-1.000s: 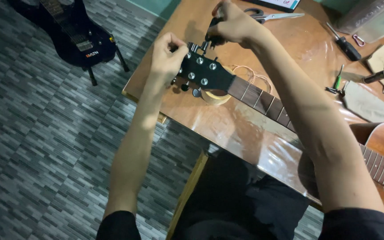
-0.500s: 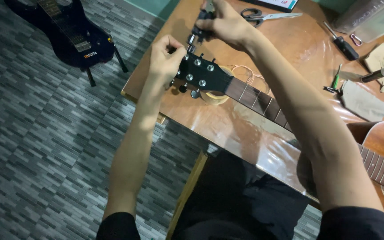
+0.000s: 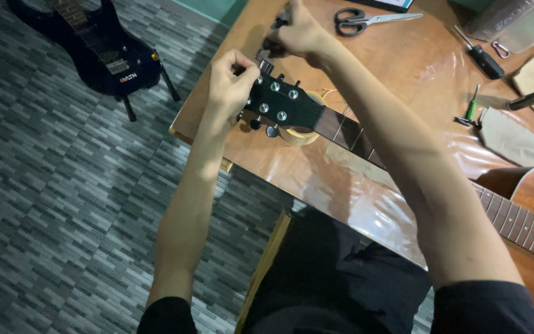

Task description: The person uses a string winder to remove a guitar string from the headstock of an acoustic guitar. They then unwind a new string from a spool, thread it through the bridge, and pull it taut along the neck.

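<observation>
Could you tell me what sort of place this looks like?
Probably a home guitar-repair bench: an acoustic guitar lies on a wooden table with scissors and a screwdriver, and an electric guitar stands on the tiled floor.

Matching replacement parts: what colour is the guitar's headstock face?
Black headstock, with silver tuner posts; the head view shows it.

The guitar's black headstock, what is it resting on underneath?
Under the headstock sits a roll of tape on the brown table. Only the roll's near edge shows; the headstock covers the rest, so actual contact cannot be seen.
</observation>
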